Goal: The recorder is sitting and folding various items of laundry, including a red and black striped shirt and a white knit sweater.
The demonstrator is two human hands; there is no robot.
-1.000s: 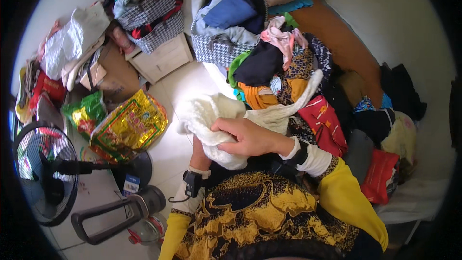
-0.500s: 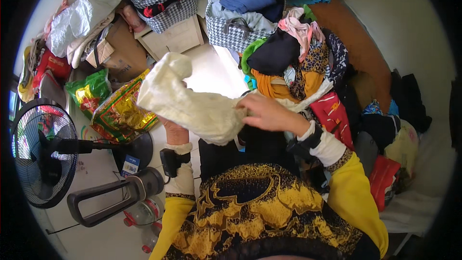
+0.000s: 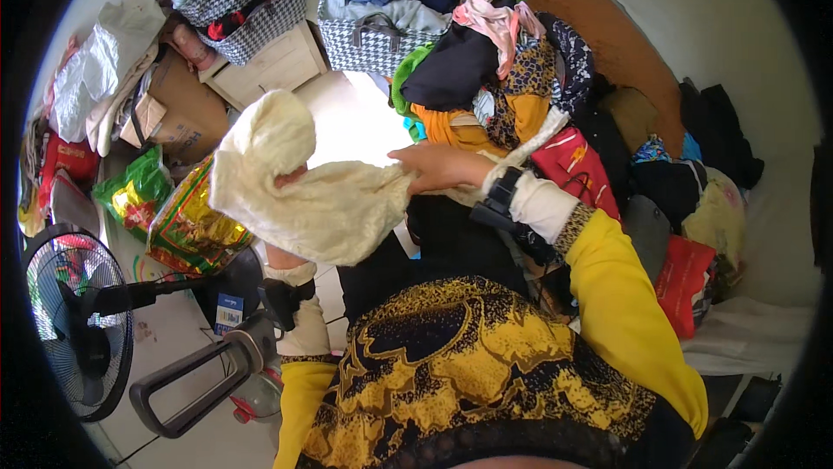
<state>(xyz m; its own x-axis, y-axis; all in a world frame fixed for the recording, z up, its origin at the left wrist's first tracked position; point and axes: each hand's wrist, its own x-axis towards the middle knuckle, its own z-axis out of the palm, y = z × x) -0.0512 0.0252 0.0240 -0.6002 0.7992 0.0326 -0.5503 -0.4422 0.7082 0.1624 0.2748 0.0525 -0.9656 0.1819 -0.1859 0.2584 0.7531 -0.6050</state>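
A long cream knitted cloth, looking like a scarf [image 3: 334,209], hangs bunched in front of me. My left hand [image 3: 292,177] is mostly hidden beneath its bulky end; a bit of skin shows in a fold, and the cloth drapes over that hand. My right hand [image 3: 442,165] is closed on the narrower gathered part. From there a thin strip of the same cloth trails right, over the heap of clothes [image 3: 451,70]. Both wrists have dark strapped devices over cream cuffs.
Two houndstooth fabric baskets [image 3: 369,39] of clothes stand at the back. On the left are a pedestal fan [image 3: 82,321], a grey loop-shaped appliance [image 3: 200,373], a cardboard box [image 3: 186,104] and shiny packages [image 3: 195,222]. Bags, including a red one [image 3: 685,287], lie on the right.
My right hand has moved a little left and up along the cloth. The bulky end has shifted left and now folds over my left hand. The whole view has turned slightly right.
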